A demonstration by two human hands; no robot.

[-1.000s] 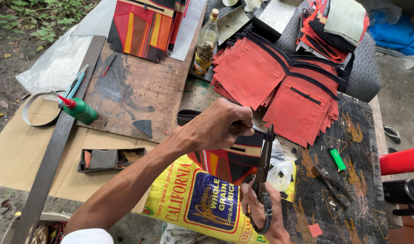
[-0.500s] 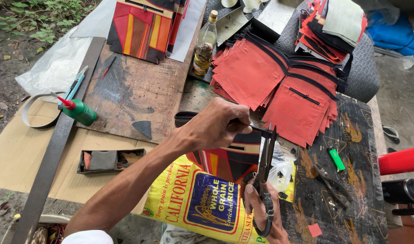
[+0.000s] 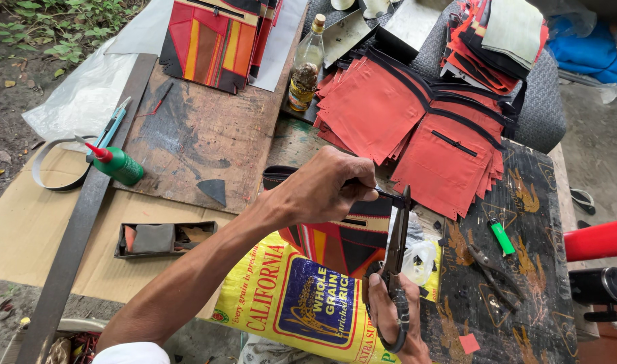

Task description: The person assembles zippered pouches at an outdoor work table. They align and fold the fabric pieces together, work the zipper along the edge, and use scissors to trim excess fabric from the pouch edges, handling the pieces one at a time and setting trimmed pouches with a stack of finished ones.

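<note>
Scissors (image 3: 397,259) shifted slightly left; right hand (image 3: 392,317) grips handles, left hand (image 3: 322,189) fingers pinch black strip (image 3: 382,195) at blades.

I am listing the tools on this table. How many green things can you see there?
2: a green glue bottle with a red tip at the left, by the metal ruler, and a small green lighter at the right. Others may be hidden.

Outdoor makeshift craft workshop for leather goods. Evidence: worn wooden board (image 3: 207,145) on cardboard over bare ground with weeds (image 3: 49,23); stacked red cut panels (image 3: 416,128), scissors (image 3: 394,269), pliers (image 3: 497,269), glue bottle (image 3: 117,164).
</note>
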